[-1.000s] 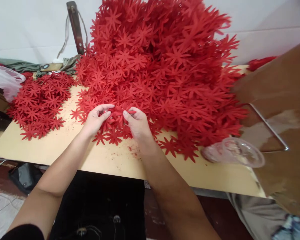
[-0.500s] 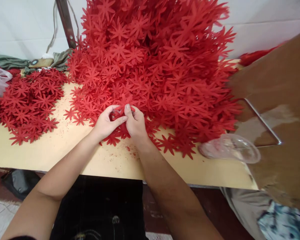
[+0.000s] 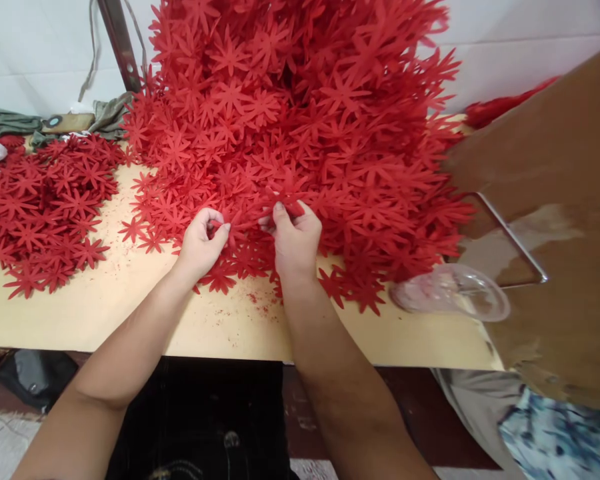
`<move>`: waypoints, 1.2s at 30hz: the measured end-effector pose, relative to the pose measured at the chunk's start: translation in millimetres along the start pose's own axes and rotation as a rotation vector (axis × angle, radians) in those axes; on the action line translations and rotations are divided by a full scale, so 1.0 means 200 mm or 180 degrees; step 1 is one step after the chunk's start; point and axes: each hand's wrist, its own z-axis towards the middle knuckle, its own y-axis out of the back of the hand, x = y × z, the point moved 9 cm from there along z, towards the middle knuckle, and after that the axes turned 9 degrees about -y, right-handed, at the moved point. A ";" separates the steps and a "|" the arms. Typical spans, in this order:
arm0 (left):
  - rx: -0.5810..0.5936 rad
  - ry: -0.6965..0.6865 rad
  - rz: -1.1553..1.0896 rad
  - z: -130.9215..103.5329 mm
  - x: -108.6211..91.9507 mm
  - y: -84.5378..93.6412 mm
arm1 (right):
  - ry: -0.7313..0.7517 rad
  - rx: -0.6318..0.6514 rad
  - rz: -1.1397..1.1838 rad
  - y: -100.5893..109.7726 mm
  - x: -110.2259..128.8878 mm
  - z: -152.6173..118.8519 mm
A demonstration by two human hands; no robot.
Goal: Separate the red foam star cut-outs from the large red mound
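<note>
A tall heap of red flower-shaped cutouts (image 3: 280, 133), each with several narrow petals, stands on the table in front of me. My left hand (image 3: 205, 243) is at the near edge of the heap, thumb and forefinger pinched on a red flower cutout (image 3: 237, 227). To its right, my right hand (image 3: 296, 237) grips another red flower cutout (image 3: 289, 188) between thumb and curled fingers. The two hands are apart. Red pieces behind the fingers blend together, so exactly where each held piece ends is hard to see.
A smaller pile of red cutouts (image 3: 45, 207) lies at the left. A clear plastic cup (image 3: 480, 293) lies on its side at the right, by a brown board (image 3: 545, 200) with a metal handle. Red crumbs dot the yellowish tabletop (image 3: 130, 320). A metal post (image 3: 117, 43) rises behind.
My hands were together, fingertips touching; now they have separated, the right hand moving rightward, the left slightly leftward. The view has shifted a little.
</note>
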 end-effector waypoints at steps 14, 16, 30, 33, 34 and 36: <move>0.0180 0.0146 -0.0937 -0.04 0.00 -0.03 | -0.0018 0.0982 -0.0275 -0.18 0.03 -0.13; 0.0239 0.0258 -0.1256 -0.05 0.00 -0.05 | -0.0042 0.1255 -0.0290 -0.23 0.03 -0.16; -0.0022 0.0014 -0.1095 -0.01 0.01 0.01 | -0.0339 0.1380 -0.0109 -0.22 -0.01 -0.15; -0.0019 0.0017 -0.1002 -0.02 0.01 0.00 | -0.0255 0.1301 -0.0218 -0.20 0.02 -0.15; -0.0013 0.0029 -0.0988 -0.02 0.01 0.00 | -0.0217 0.1285 -0.0263 -0.19 0.03 -0.15; -0.0016 0.0075 -0.0994 -0.02 0.01 0.00 | -0.0169 0.1274 -0.0333 -0.19 0.05 -0.16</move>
